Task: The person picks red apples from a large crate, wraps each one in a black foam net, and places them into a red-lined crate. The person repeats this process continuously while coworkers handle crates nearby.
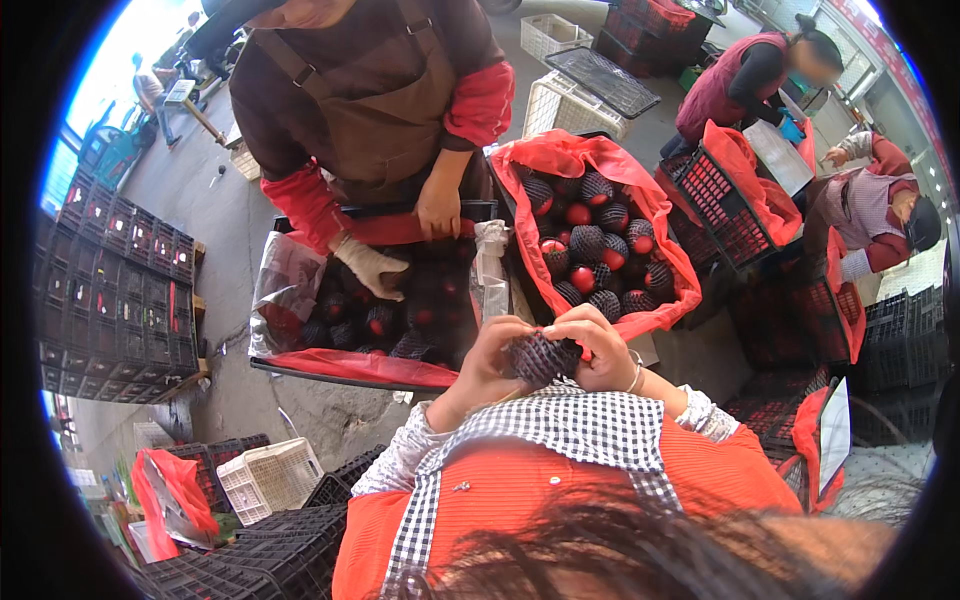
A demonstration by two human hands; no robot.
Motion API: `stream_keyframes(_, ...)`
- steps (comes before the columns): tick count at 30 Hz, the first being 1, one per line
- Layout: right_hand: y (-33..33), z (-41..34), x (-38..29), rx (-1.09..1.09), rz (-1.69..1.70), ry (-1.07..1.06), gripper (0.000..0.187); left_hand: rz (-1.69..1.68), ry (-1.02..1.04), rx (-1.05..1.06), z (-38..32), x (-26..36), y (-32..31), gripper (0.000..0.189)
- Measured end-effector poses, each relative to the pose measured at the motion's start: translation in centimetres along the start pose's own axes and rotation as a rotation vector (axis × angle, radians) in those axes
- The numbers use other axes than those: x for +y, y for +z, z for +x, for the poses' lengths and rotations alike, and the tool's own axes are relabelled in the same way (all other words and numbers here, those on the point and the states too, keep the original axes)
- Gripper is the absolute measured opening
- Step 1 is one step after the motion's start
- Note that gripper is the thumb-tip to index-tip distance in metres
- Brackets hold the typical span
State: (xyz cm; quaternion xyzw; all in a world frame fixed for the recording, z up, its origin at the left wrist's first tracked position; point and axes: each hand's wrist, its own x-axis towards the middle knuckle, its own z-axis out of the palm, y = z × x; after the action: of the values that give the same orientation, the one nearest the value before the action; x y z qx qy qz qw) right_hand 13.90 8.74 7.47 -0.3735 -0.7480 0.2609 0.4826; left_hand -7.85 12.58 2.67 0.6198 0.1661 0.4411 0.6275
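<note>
My left hand (pixel 485 365) and my right hand (pixel 602 346) hold one round fruit (pixel 544 360) between them, close to my checked apron. A black foam net covers the fruit, and a bit of red shows at its top between my fingertips. Just beyond my hands stands a crate lined with red plastic film (pixel 686 304). Inside it lie several red fruits (pixel 578 214), many wrapped in black foam nets. To the left sits a second lined crate (pixel 360 362) of netted fruits, partly in shadow.
Opposite me a person in a brown apron (pixel 382 124) reaches a gloved hand (pixel 369 264) into the left crate. Stacked black crates (pixel 112 300) stand at far left. White crates (pixel 270 480) are at lower left and behind. Two people work among lined crates (pixel 724 202) at right.
</note>
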Motion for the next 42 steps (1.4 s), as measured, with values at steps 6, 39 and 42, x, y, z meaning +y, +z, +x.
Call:
stream_keyframes(6,0.3,-0.5,-0.9,-0.093,-0.039,-0.028,0.055,0.443,0.426,-0.029,-2.0,-1.1,-1.0,0.05)
stream_keyframes(39,-2.6,-7.8,3.3,-0.203,-0.268,0.423,0.031,1.422,-1.318,-0.088,-15.0,-15.2,-28.0,0.088)
stream_keyframes(42,-6.1,-9.0,5.3,-0.155,-0.275,0.53,0.032,1.438,-1.32,-0.601,-14.3,-15.9,-29.3,0.106)
